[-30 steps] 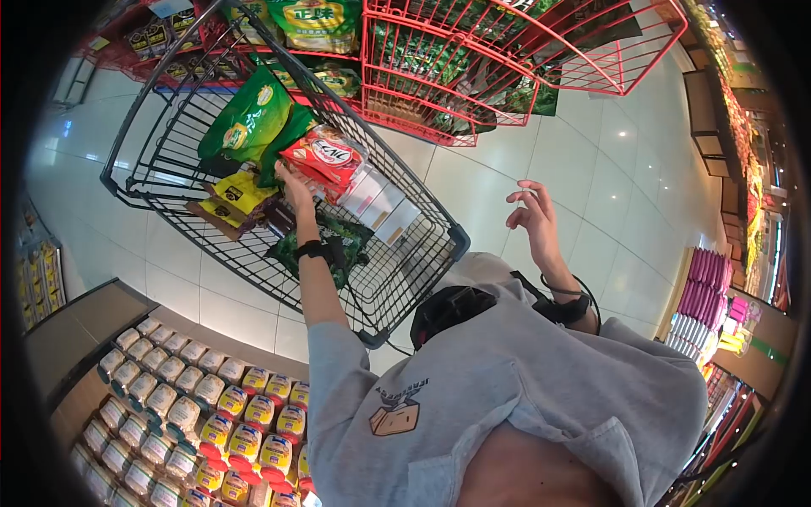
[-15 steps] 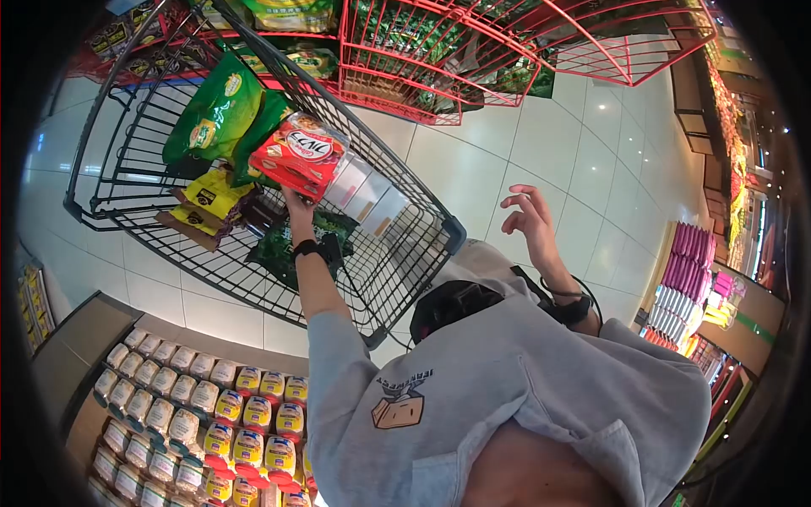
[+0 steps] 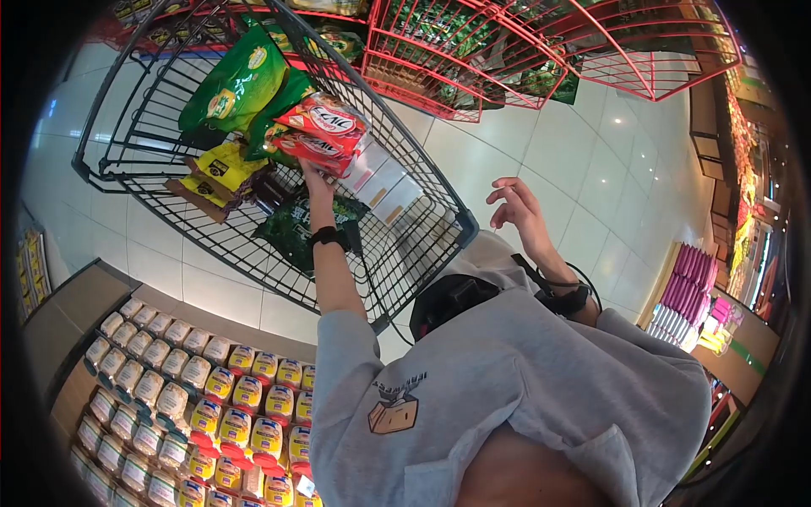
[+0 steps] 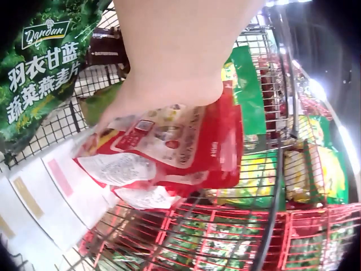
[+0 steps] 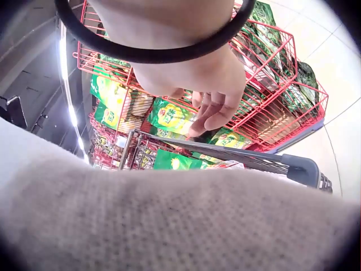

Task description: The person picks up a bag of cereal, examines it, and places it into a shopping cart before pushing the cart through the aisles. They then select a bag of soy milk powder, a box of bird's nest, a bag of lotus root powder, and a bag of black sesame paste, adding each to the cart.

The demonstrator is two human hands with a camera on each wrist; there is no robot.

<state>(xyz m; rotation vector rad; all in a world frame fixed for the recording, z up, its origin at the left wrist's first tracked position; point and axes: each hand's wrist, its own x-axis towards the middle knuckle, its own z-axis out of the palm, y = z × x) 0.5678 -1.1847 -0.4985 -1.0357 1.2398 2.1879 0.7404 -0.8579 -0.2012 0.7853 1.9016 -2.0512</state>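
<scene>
My left hand (image 3: 318, 188) reaches into the shopping cart (image 3: 253, 262) and grips the near edge of a red cereal bag (image 3: 325, 154). A second red bag (image 3: 334, 118) lies against it on the far side. In the left wrist view, the backs of the red bags (image 4: 192, 141) show beneath my hand (image 4: 175, 73), with its fingertips hidden. Big green bags (image 3: 236, 84), yellow packs (image 3: 221, 165), white boxes (image 3: 393, 196) and a dark green oatmeal bag (image 3: 300, 228) lie around them. My right hand (image 3: 519, 211) hangs beside the cart with loosely bent fingers and nothing in it.
Red wire baskets (image 3: 465, 59) with green bags stand beyond the cart. Shelves of packaged jars (image 3: 194, 372) line the near left side. Tiled floor (image 3: 583, 160) stretches to the right, towards stacked purple packs (image 3: 688, 279).
My left hand has moved from beside the green bag to the red bags' near edge. Two red labels now show instead of one. The right hand stays much the same.
</scene>
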